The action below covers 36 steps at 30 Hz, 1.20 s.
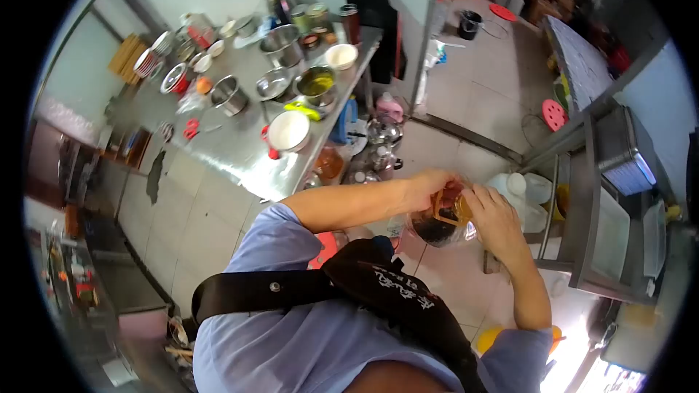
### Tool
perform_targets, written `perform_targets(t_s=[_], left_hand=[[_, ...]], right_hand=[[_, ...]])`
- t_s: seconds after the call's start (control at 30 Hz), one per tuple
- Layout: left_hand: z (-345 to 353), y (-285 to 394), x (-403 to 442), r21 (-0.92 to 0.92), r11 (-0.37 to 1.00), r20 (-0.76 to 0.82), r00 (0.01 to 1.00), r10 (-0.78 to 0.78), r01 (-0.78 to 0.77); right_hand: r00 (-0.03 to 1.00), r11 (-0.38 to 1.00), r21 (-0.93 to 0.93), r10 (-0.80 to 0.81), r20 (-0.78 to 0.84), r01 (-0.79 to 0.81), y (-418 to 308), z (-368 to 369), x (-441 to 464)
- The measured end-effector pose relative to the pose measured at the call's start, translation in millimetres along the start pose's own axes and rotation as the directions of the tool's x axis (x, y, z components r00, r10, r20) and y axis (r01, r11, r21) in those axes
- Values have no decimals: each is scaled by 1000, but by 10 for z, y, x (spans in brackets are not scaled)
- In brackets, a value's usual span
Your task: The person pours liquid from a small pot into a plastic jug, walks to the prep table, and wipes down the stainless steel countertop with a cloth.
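Note:
In front of my body, my left hand (428, 191) and my right hand (495, 217) come together round a small amber see-through container (455, 207). The fingers of my left hand curl over its far left edge, and those of my right hand press on its right side. Just below it sits a clear plastic vessel or bag (433, 230) with something dark inside. My hands partly cover both, and I cannot tell whether the two are joined.
Left of my arm stands a steel table (244, 167) with a white tub (289, 131), steel pots (282, 45) and red scissors (191, 129). Large clear bottles (384, 131) stand on the floor beside it. White jugs (513, 188) and a metal rack (582, 247) are at my right.

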<state>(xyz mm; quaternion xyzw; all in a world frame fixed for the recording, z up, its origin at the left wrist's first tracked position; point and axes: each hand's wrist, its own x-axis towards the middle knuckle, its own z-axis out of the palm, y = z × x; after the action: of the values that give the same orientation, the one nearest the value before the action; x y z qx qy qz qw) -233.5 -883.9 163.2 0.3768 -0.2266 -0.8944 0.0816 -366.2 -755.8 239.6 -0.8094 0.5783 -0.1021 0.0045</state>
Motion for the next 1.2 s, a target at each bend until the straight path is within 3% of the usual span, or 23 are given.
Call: perform_targets(t_s=[0.27,0.37,0.47,0.63,0.8,0.9,0.93,1.2], left_hand=[[262,1123,936,129,992,-33,999,5,-1],[302,1480,1388,130,991,-58,998,16,-9],[377,1868,1727,154,988,-56,998,33,-24],[441,2481,2532,150,989,-162,986,42,-18],[621,3196,3360,115,992,-166,984,67,-48],[858,3643,3769,69,997,-142,989,52,-42],[925,3770,3960,39,997,-151,986,74,-69],[1280,4792,5007,-148,979,-151,981,120,-142]], right_hand=[[991,991,36,126,50,-128,1303,121,767],[971,963,128,233,53,-238,1684,58,1070],[954,951,159,283,-102,-265,2169,258,1317],[934,942,137,325,-148,-306,3131,583,1843],[944,946,175,298,-144,-272,4183,641,2400],[921,969,190,216,-324,-160,4769,486,2709],[940,961,230,212,-266,-152,4960,450,2812],[911,969,236,158,-381,-69,6223,592,3844]])
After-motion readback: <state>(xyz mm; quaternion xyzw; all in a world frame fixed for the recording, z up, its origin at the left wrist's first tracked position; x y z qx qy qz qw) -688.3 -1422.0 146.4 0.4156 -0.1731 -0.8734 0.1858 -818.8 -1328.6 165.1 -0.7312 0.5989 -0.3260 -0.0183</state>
